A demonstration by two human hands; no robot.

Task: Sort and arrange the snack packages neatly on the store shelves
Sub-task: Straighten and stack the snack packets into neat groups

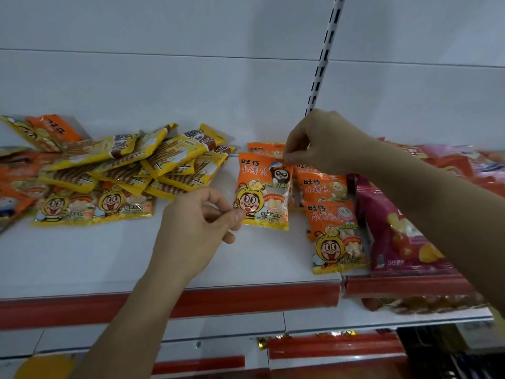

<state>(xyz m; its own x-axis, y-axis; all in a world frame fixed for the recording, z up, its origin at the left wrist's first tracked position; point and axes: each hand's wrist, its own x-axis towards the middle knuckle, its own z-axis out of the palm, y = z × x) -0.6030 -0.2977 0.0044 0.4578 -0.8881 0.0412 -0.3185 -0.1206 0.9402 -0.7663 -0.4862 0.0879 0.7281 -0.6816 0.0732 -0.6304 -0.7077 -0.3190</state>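
Left hand (199,222) pinches the lower left corner of an orange snack packet (263,191) between thumb and curled fingers, while the right hand (322,142) pinches the same packet at its upper right corner, so the packet is held at two diagonal corners. It stands tilted over the white shelf (82,258), bottom edge near the shelf surface; whether it touches the surface cannot be told. Its front shows a cartoon bee-costumed child and a small black bird figure. Just behind it, another orange packet (266,149) shows only its top edge. Immediately to the right, a row of matching orange packets (330,214) overlaps front to back, the nearest one reaching almost to the shelf's front edge. Beside that row, on the adjoining shelf section, lies a magenta chip bag (396,233), with further red and pink packages (451,162) behind the right forearm, blurred. To the left, well apart from the held packet, a loose pile of yellow wafer-stick packets (153,165) rests on top of flat yellow and orange packets (90,206). A red price rail (246,299) runs along the shelf front, and a slotted upright (325,56) rises against the white back panel.
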